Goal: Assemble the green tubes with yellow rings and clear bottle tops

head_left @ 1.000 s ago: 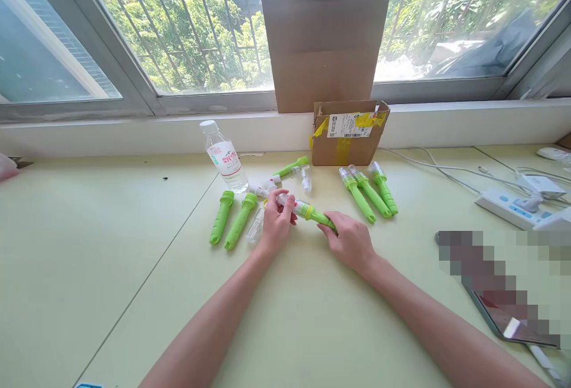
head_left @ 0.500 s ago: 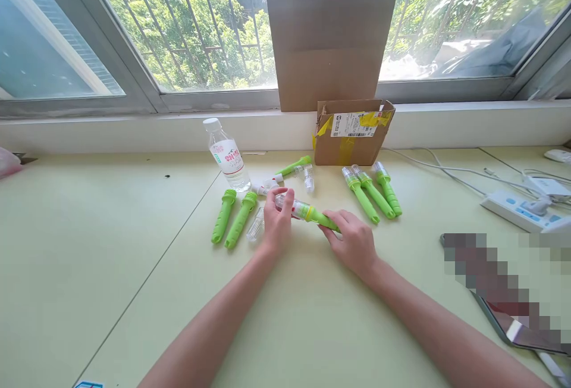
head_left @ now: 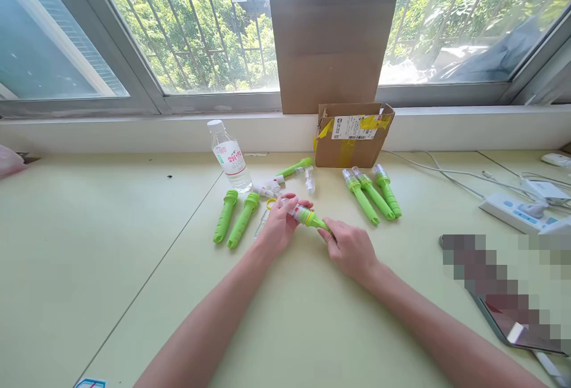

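Between my hands is a microphone-shaped green stick [head_left: 307,217] with a clear head and a yellow ring, tilted so its handle points to the lower right. My left hand [head_left: 280,224] is closed around the clear head, and my right hand [head_left: 350,245] grips the end of the green handle. Just left of my left hand lie a clear cap [head_left: 260,227], partly hidden by it, and a loose yellow ring [head_left: 270,203]. Two green handles [head_left: 242,221] without clear heads rest further left. White-ended pieces [head_left: 264,190] and a clear part [head_left: 309,180] lie behind my left hand.
Three green sticks with clear heads [head_left: 368,191] lie to the right. A water bottle [head_left: 232,162] and a cardboard box [head_left: 352,144] stand at the back. Another green handle [head_left: 294,166] lies near the box. On the right are a power strip [head_left: 513,212], cables and a phone [head_left: 495,310].
My left fingers have shifted their grip round the clear head, and the hand sits slightly lower. My right hand has moved slightly down. The yellow ring beside my left hand now shows.
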`<state>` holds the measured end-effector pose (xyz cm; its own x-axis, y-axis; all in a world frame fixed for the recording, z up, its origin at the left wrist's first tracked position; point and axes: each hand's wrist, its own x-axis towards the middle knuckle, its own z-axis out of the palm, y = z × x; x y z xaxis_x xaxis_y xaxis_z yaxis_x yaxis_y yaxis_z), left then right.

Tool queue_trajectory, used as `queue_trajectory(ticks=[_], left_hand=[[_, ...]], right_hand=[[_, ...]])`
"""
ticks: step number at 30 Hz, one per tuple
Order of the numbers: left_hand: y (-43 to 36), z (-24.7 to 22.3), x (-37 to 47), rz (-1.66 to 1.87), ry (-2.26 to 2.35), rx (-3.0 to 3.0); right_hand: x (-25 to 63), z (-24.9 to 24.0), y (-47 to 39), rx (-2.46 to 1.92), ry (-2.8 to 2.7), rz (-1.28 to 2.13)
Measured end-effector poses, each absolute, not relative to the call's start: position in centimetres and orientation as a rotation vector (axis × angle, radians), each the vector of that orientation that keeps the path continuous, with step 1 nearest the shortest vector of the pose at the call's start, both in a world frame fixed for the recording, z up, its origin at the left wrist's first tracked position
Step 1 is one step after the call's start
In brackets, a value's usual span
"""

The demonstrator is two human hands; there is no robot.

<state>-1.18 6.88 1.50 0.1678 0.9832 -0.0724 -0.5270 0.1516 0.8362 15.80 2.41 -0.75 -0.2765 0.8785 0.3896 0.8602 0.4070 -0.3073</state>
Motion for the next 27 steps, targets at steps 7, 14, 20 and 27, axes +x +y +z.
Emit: queue_trajectory(ticks=[7,14,20,27], left_hand=[[6.9,1.4,-1.5,1.215,0.687,0.771],[6.6,1.2,-0.4,1.283,0.808,0.732],[6.3,1.2,0.2,1.344,0.819,0.666],[6.5,1.2,-0.2,1.293,0.763,0.723]], right_hand=[[15.7,-0.5,2.2,-1.493,-2.148,0.219],[15.9,-1.4,2.6,-1.437,-2.017,-0.309],[15.9,-1.4,2.6,-1.434,-2.068,-0.431],[15.2,-1.2,1.9,-1.598,-2.209,-0.116]])
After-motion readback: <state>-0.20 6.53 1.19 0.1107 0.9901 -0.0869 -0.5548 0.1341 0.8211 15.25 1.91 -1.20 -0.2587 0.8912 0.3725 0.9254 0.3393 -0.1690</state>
